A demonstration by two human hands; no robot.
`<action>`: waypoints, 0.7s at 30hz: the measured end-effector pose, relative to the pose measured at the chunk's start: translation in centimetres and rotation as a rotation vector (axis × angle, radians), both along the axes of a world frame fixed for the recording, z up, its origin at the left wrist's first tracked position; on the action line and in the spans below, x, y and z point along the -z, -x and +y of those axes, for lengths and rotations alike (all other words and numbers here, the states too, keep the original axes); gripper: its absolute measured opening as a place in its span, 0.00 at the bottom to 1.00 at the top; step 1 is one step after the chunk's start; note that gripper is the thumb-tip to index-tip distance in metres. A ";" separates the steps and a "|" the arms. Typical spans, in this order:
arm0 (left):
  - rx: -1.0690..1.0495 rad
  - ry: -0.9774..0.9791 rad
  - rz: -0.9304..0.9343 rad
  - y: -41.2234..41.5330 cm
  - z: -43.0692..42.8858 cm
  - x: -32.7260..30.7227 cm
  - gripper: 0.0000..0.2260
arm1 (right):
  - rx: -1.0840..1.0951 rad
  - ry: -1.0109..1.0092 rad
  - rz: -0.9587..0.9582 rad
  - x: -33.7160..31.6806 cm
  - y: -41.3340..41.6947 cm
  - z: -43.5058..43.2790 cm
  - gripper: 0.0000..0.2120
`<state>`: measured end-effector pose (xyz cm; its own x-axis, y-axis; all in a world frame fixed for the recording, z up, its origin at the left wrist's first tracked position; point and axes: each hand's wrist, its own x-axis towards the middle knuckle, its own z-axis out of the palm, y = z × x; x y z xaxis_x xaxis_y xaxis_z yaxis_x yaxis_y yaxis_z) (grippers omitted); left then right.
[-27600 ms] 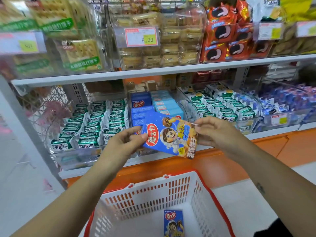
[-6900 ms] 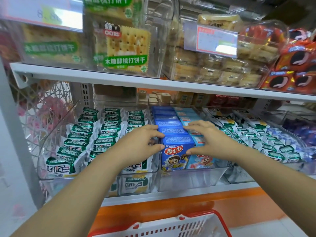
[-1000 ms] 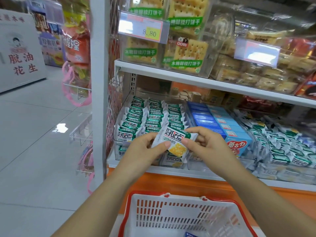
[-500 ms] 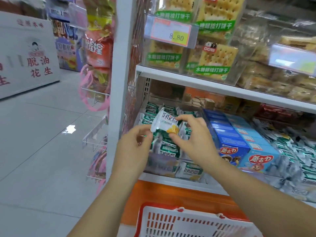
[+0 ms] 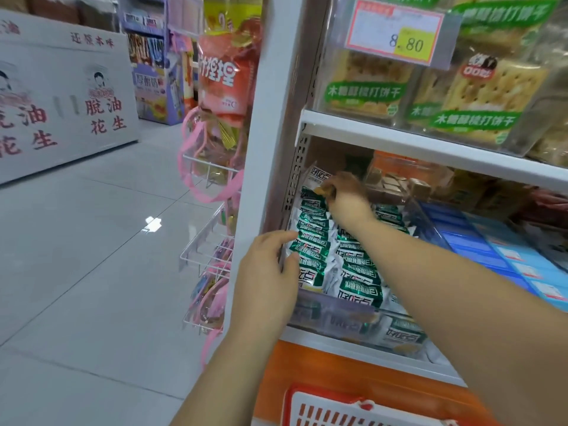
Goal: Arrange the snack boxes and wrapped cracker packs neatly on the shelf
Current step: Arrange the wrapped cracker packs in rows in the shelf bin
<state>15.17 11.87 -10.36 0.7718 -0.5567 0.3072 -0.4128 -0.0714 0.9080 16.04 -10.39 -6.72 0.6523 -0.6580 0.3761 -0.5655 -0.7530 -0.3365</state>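
head view, lower shelf bay, listed from the edges inward.

- white upright post (image 5: 267,142): closes the bay on your left. a perforated strip (image 5: 295,179) runs down its inner side.
- upper shelf board (image 5: 430,142): the ceiling of the bay. there is open room between it and the packs below, and your right forearm reaches through that room.
- clear bin (image 5: 338,309): sits at the left end of the lower shelf (image 5: 368,348), its left wall just beside the post. rows of green-and-white packs (image 5: 353,269) fill it from front to back.
- snack boxes (image 5: 491,250): blue, in lines, in the next compartment to the right (none touched by either hand).
- wire side rack (image 5: 209,241): hangs outside the post over open floor (image 5: 76,241).
- red-and-white basket (image 5: 368,407): its rim shows below the orange base panel (image 5: 307,370).

grip:

- right hand (image 5: 347,201): deep in the bin's back left corner, close under the upper board. its fingers are curled and pinch one wrapped cracker pack (image 5: 318,179) by its lower end. the pack stands tilted above the back of the left row, near the perforated strip.
- left hand (image 5: 267,272): at the bin's left wall near the front. your thumb lies on the inner side against a front pack and your fingers are bent at the wall's top edge. you cannot tell from this angle whether it clamps the wall or only rests there.
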 end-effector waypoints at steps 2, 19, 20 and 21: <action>-0.001 0.001 -0.022 0.1 0.0 0.1 0.14 | -0.019 -0.158 0.031 -0.1 -0.1 -0.1 0.24; -0.006 -0.106 -0.050 1.1 0.3 -0.8 0.14 | -0.163 0.080 0.398 -2.8 19.5 4.4 0.16; -0.006 -0.116 -0.060 1.1 0.2 -0.9 0.14 | -0.157 0.091 0.446 -2.6 19.9 4.3 0.18; -0.005 -0.121 -0.076 1.2 0.2 -0.9 0.14 | -0.157 0.105 0.486 -2.4 20.1 4.4 0.20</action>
